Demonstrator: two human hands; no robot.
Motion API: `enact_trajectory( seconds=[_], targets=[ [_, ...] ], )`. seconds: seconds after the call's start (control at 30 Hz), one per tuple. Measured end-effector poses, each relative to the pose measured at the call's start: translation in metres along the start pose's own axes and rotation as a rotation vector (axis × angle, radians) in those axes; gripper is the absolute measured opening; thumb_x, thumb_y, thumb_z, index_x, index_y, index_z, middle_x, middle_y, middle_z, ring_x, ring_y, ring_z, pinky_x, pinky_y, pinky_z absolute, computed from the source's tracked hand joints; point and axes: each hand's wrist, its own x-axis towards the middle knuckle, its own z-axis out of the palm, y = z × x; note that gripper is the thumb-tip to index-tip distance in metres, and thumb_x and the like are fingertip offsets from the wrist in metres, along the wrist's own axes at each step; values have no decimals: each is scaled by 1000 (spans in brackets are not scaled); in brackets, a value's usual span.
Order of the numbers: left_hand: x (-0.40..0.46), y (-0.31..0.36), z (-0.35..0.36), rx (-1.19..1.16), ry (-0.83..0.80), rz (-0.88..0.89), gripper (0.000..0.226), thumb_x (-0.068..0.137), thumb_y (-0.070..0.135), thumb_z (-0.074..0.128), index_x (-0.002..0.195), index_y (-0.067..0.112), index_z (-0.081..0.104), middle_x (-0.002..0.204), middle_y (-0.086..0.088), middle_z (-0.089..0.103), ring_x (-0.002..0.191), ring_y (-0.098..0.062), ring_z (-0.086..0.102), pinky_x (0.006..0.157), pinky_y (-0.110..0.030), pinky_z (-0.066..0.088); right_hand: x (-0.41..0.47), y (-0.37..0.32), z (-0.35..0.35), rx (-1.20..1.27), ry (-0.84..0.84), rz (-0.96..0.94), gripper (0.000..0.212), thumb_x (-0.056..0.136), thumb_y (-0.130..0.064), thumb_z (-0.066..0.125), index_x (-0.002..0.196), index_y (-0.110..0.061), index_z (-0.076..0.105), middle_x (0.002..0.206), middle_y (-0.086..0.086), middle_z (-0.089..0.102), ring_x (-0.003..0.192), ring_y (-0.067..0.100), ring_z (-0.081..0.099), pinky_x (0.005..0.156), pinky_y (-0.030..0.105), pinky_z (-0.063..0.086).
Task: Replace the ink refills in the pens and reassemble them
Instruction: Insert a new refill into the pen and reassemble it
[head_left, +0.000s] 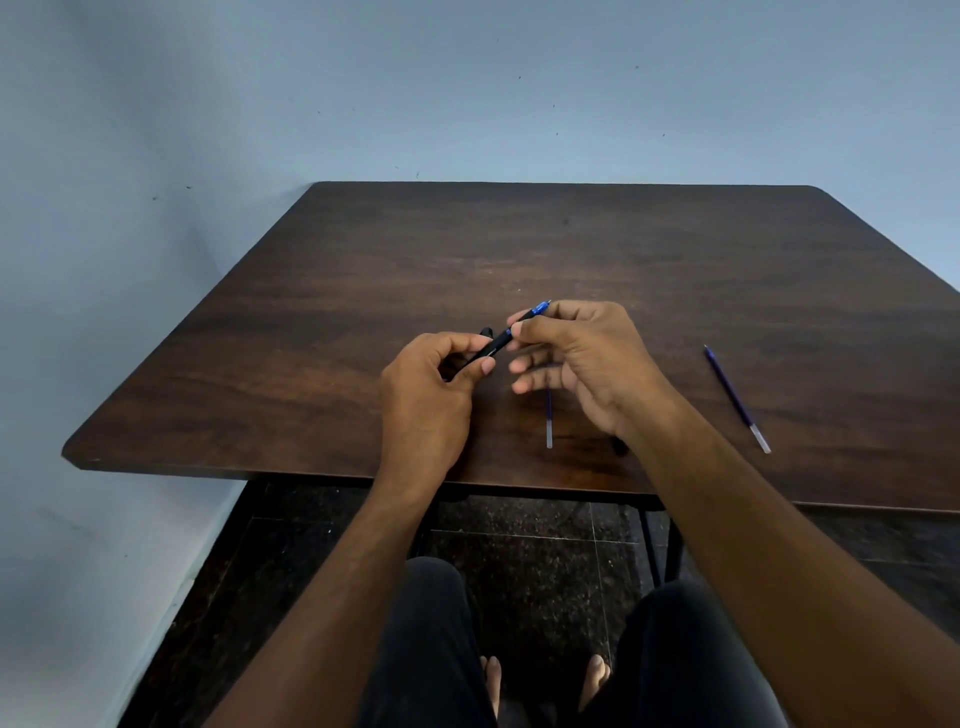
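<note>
Nearest of all, just below the right hand (582, 364), a thin blue-and-clear plastic ink refill (549, 423) lies flat on the dark wood-grain desk (363, 260), its upper end hidden under that hand's loose lower fingers. It seems parked there within easy reach, though I cannot tell whether it is the spent one or the fresh one.

Off to the right of that hand, well apart, a second slim blue refill with a clear end (736, 399) lies slanted on the desk.

Above the desk both hands share a slender black plastic pen with a blue tip (511, 331), tilted up to the right. The left hand (441, 379) has its grip curled round the lower black barrel, steadying it. The right hand's grip pinches the upper part between thumb and forefinger, just below the blue end, the other fingers relaxed. That opposed hold looks suited to twisting the two halves against each other, so I judge a screw joint is being worked; whether opening or closing, I cannot tell.

The pen reads as one straight piece, with no gap showing.
</note>
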Motion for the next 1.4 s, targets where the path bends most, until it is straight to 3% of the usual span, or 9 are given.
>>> enact_trajectory(
  seconds=[0.3,0.5,0.67,0.9,1.0,1.17,1.4],
  targets=[
    [0,1,0,-21,6,-3,21,84,13,79,103,23,77,95,13,72,89,5,66,79,-7,48,-1,1,2,-61,28,-10,30,87,-17,78,95,10,67,72,17,66,56,26,64,50,37,59],
    [0,-1,2,-19,10,-11,22,83,12,80,102,22,77,95,12,73,87,3,67,78,-7,48,0,-1,-5,32,4,-13,16,88,8,63,103,10,70,82,23,68,61,28,66,56,38,61],
    [0,0,1,-11,4,-6,22,84,13,80,103,23,77,95,12,72,88,5,66,78,-6,47,1,2,-6,16,13,-20,11,87,-1,73,93,8,71,75,19,72,62,27,68,57,37,60],
    [0,0,0,2,11,1,22,84,13,80,102,23,77,95,12,72,89,4,67,78,-6,47,0,3,-3,-33,49,-19,31,83,-17,82,94,8,68,75,17,69,60,27,67,56,38,62],
    [0,1,0,4,12,3,22,84,13,80,103,23,77,96,13,72,89,4,66,78,-6,47,0,3,-5,10,42,-22,20,85,-7,77,101,4,71,82,16,72,64,27,68,58,38,60],
    [0,1,0,21,1,1,22,84,14,79,104,23,76,96,14,71,90,8,64,77,-3,45,1,4,-6,17,42,-43,12,86,-1,74,96,6,74,74,14,73,64,24,68,59,36,60],
    [0,0,0,13,5,-4,22,84,14,80,104,22,77,97,13,72,90,4,66,79,-6,47,0,4,-2,-11,77,-35,29,82,-14,82,95,9,71,76,15,71,64,25,67,59,38,63]
  ],
)
